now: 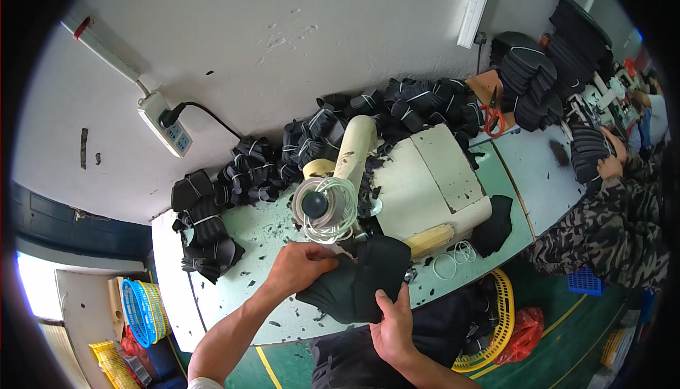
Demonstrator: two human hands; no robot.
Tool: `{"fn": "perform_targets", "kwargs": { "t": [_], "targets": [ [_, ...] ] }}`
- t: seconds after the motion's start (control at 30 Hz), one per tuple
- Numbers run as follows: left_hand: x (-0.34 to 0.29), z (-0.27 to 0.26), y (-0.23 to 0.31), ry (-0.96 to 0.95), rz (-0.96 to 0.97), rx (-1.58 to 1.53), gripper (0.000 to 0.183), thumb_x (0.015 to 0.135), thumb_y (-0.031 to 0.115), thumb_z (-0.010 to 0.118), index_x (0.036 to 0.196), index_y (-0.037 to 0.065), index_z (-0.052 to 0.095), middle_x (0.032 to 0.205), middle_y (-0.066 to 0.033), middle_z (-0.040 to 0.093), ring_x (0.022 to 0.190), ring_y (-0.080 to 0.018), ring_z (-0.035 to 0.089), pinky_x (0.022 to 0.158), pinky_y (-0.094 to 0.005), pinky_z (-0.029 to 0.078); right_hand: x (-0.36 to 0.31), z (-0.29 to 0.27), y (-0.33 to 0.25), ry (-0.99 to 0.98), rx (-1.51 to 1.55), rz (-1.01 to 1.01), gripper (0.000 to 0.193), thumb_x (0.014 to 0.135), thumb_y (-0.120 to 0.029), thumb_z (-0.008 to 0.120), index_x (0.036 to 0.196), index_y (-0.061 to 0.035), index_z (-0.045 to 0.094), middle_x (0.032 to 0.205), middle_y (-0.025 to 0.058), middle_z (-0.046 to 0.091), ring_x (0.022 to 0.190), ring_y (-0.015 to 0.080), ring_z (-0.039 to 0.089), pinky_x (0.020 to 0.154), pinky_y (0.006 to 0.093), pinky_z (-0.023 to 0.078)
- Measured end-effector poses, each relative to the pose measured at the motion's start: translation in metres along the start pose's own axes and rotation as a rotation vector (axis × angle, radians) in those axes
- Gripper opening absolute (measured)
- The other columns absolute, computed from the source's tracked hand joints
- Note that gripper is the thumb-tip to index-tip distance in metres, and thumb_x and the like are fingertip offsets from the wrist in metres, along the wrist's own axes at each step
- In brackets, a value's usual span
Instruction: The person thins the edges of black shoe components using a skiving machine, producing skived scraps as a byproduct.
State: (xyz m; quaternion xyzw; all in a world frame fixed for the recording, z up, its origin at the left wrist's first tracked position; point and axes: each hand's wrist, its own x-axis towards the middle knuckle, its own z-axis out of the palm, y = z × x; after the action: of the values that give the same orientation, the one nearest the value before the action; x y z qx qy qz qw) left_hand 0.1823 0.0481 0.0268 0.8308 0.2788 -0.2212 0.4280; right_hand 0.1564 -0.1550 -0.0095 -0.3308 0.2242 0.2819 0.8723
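Black cut pieces (pixel 347 286), layered and looking like fabric or thin foam, lie between my hands at the table's near edge. My left hand (pixel 301 267) is closed at their left edge, fingers curled near the machine's front. On the right, my right hand (pixel 392 324) grips their lower edge, thumb on top and fingers hidden beneath. Just beyond stands a cream-coloured machine (pixel 432 184) with a round dark knob (pixel 314 205) and coiled clear tubing (pixel 340 222). The pieces cover its working part. Another black piece (pixel 494 226) rests at the machine's right end.
Tied black bundles (pixel 312 141) line the wall. Orange-handled scissors (pixel 491 116) sit behind the machine. Black scraps litter the pale table (pixel 255 247). A yellow basket (pixel 504 311) stands by my right side. Another person in a camouflage sleeve (pixel 609 226) handles black pieces at right.
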Motion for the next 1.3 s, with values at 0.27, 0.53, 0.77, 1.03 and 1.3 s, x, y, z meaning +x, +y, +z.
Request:
{"fn": "perform_targets", "kwargs": {
  "t": [0.27, 0.53, 0.77, 1.03, 1.3],
  "targets": [
    [0.004, 0.007, -0.006, 0.015, 0.058, -0.069, 0.030, 0.079, 0.030, 0.072, 0.099, 0.008, 0.074, 0.082, -0.0075, 0.072, 0.074, -0.0123, 0.066, 0.071, -0.0273, 0.051, 0.001, -0.001, -0.006, 0.042, -0.039, -0.013, 0.041, 0.096, -0.002, 0.047, 0.135, -0.0064, 0.037, 0.125, 0.0109, 0.054, 0.112, 0.0211, 0.058, 0.095, 0.0370, 0.051],
    [0.000, 0.003, 0.007, 0.050, 0.039, 0.127, 0.035, 0.078, 0.036, 0.069, 0.101, 0.011, 0.074, 0.089, -0.0107, 0.073, 0.082, -0.0233, 0.070, 0.078, -0.0330, 0.052, 0.001, 0.000, -0.003, -0.006, 0.017, -0.006, 0.041, 0.096, -0.002, 0.047, 0.135, -0.0072, 0.035, 0.125, 0.0112, 0.054, 0.111, 0.0214, 0.058, 0.095, 0.0372, 0.051],
    [0.005, 0.008, 0.004, 0.056, 0.058, 0.131, 0.032, 0.080, 0.036, 0.068, 0.100, 0.013, 0.075, 0.087, -0.0107, 0.073, 0.080, -0.0248, 0.069, 0.078, -0.0334, 0.052, 0.000, -0.001, -0.003, -0.003, 0.004, -0.003, 0.041, 0.096, -0.002, 0.047, 0.135, -0.0072, 0.036, 0.126, 0.0107, 0.054, 0.112, 0.0212, 0.058, 0.095, 0.0369, 0.051],
    [0.002, 0.009, -0.002, -0.041, 0.027, -0.126, 0.031, 0.083, 0.028, 0.066, 0.107, 0.011, 0.073, 0.091, -0.0113, 0.073, 0.082, -0.0204, 0.070, 0.078, -0.0317, 0.053, 0.000, -0.004, -0.007, 0.026, 0.034, -0.032, 0.045, 0.094, -0.003, 0.052, 0.135, -0.0055, 0.034, 0.128, 0.0105, 0.050, 0.115, 0.0214, 0.053, 0.099, 0.0363, 0.045],
    [-0.004, 0.015, 0.001, 0.002, 0.029, -0.198, 0.026, 0.085, 0.018, 0.067, 0.106, 0.004, 0.071, 0.084, -0.0046, 0.069, 0.074, -0.0085, 0.060, 0.070, -0.0240, 0.049, 0.000, -0.004, -0.006, 0.004, 0.033, -0.040, 0.045, 0.094, -0.003, 0.053, 0.135, -0.0054, 0.034, 0.127, 0.0106, 0.051, 0.115, 0.0215, 0.053, 0.100, 0.0362, 0.044]
  ]
}}
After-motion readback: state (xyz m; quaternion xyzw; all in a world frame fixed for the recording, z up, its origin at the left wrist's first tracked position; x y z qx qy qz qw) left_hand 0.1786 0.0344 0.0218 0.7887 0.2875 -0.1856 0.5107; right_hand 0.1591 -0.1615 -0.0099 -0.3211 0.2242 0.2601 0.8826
